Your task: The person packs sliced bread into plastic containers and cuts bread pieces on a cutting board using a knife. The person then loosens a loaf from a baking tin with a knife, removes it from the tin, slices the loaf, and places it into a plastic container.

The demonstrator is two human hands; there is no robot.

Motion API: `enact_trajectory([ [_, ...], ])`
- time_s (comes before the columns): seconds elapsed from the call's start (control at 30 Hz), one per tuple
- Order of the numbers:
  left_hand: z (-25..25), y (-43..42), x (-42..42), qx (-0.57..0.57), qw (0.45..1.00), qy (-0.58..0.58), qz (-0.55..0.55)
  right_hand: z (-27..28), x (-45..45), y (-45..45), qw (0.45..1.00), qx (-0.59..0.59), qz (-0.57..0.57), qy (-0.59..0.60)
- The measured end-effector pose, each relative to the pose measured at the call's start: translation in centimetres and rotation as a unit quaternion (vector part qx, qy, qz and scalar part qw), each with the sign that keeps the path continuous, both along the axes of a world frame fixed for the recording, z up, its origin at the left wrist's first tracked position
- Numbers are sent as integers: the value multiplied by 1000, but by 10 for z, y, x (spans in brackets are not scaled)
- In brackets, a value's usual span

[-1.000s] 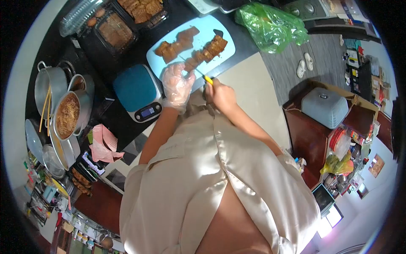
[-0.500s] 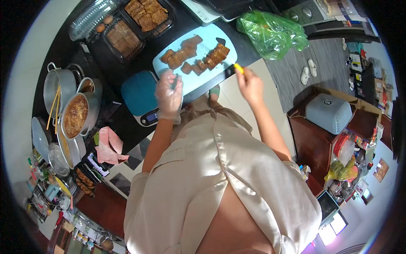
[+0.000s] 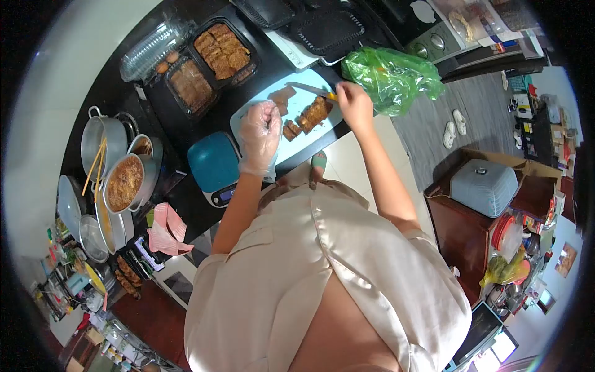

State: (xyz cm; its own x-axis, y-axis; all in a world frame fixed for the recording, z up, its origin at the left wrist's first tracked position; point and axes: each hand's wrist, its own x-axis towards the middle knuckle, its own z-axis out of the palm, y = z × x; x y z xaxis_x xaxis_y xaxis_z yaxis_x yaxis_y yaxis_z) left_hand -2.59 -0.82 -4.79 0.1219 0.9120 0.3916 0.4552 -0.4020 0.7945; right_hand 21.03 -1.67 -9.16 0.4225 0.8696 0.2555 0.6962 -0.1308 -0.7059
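Note:
A pale blue cutting board [image 3: 322,133] lies on the black counter with browned meat pieces [image 3: 315,114] on its right part. Paler brown pieces [image 3: 283,98] lie at its left, partly hidden by my left hand [image 3: 260,131]. That hand wears a clear plastic glove; its fingers are curled together over the board, and what they may hold is hidden. In my right hand [image 3: 355,105] is a knife [image 3: 313,90] with a yellow handle, gripped in closed fingers. Its blade points left across the far part of the board, above the meat.
A teal kitchen scale [image 3: 212,162] stands left of the board. Behind it are black trays of browned pieces [image 3: 224,51] and of paler pieces [image 3: 191,85]. A green plastic bag [image 3: 393,77] lies to the right. Pots [image 3: 126,183], chopsticks [image 3: 95,166] and a pink cloth [image 3: 167,229] are at left.
My right hand has moved up and left, bringing the knife blade over the board. My left hand has moved onto the board, its fingers curling in over the paler pieces. The view has shifted slightly.

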Motion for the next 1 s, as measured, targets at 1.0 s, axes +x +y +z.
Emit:
enact_trajectory([
  [1.0,2,24,37,-24,908,356,-217,64,77,-114,901,-44,-105,418],
])
